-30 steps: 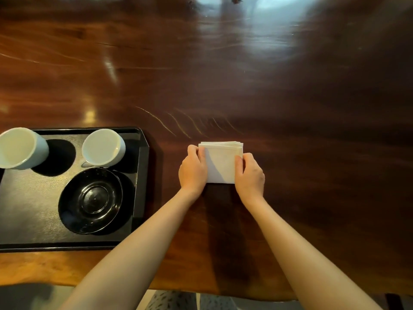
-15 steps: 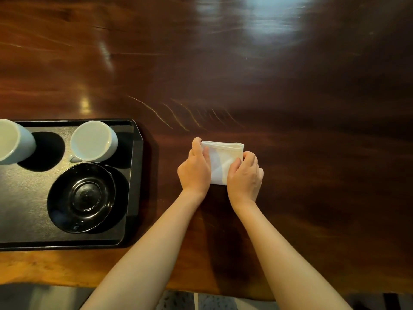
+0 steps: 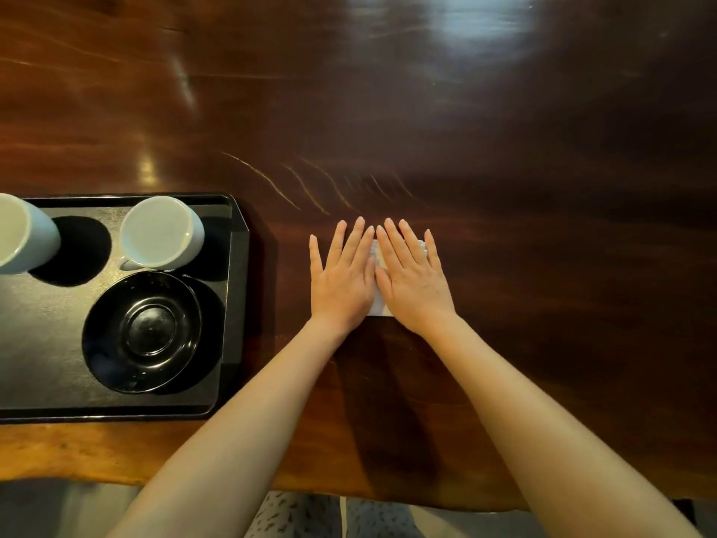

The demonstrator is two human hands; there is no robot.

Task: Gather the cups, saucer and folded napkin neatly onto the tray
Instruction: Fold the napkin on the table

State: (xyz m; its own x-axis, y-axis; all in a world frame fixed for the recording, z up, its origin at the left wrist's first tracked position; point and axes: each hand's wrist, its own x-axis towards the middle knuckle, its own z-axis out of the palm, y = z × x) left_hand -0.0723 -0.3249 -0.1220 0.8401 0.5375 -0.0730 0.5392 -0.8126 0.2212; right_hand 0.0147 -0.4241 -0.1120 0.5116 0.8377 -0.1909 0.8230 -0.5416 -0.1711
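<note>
A white folded napkin lies on the dark wooden table, almost wholly hidden under my hands. My left hand and my right hand rest flat on it side by side, fingers stretched forward, gripping nothing. To the left sits a black tray. On the tray stand two white cups, one at the back right and another cut off by the left edge of the view. A black saucer lies in front of the right cup.
The glossy wooden table stretches far and right of my hands. Its near edge runs just below my forearms, with floor visible beyond it.
My hands were pinching the napkin's sides; now both lie flat on top of it with fingers extended. The view has shifted slightly, so the tray sits further left.
</note>
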